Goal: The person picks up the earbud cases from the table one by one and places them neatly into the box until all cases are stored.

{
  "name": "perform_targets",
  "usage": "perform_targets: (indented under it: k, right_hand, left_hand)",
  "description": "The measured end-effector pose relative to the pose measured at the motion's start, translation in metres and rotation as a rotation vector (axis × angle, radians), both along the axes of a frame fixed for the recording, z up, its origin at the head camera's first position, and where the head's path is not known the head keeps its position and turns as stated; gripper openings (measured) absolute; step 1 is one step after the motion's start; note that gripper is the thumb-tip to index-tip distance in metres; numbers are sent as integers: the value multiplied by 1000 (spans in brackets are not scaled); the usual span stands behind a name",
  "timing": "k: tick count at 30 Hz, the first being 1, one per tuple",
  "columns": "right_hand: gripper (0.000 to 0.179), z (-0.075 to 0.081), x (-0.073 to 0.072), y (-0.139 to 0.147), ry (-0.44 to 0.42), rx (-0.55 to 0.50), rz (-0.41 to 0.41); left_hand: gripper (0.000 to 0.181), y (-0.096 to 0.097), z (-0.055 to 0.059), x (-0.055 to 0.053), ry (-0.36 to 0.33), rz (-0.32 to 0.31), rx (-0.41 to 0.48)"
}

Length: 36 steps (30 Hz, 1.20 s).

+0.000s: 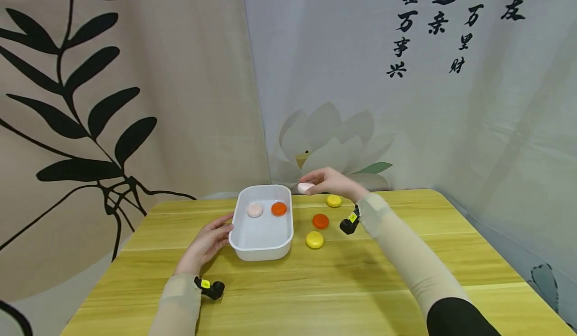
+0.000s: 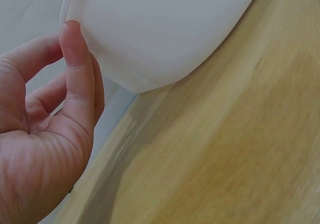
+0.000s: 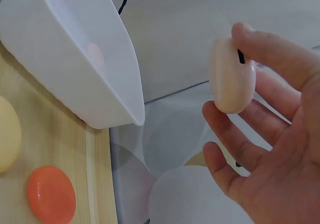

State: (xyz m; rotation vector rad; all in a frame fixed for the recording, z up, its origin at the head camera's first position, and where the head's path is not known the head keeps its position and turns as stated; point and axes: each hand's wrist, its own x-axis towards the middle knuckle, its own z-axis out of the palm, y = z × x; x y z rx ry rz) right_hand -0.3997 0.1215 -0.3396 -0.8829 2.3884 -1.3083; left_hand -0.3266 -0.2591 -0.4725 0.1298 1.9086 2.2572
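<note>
My left hand (image 1: 209, 245) holds the left side of a white rectangular box (image 1: 261, 255). In the left wrist view its thumb touches the box (image 2: 165, 38) near the rim; the tips of the other fingers are partly hidden. Inside the box lie a pale pink disc (image 1: 255, 210) and an orange disc (image 1: 279, 209). My right hand (image 1: 333, 182) pinches another pale pink rounded disc (image 3: 227, 78) between thumb and fingers, raised beyond the box's far right corner. A small black mark shows on that disc's edge, near the thumb.
On the wooden table (image 1: 387, 276), right of the box, lie a near yellow disc (image 1: 314, 240), an orange disc (image 1: 320, 221) and a far yellow disc (image 1: 334, 201). Behind the table's far edge hangs a printed curtain (image 1: 203, 100).
</note>
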Motion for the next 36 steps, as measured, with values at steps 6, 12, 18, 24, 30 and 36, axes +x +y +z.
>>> perform_targets:
  k: [6,12,18,24,30,36]
  right_hand:
    - [45,1,-1,-9,10,13,-3]
    - [42,4,-2,-19,45,29,6]
    - [41,7,-2,-28,73,45,32]
    - [41,12,-3,-36,76,68,25]
    - [40,9,-8,-47,62,75,20]
    - [41,4,-8,-55,73,83,15]
  left_hand:
    - [57,0,1,-1,-6,-6,15]
    - [57,0,2,-1,-5,-18,11]
    - [58,0,3,-1,-7,-16,4]
    - [58,2,5,-3,-11,-12,14]
    - [58,2,5,-3,-15,-9,13]
    - [59,0,2,1,-22,-11,12]
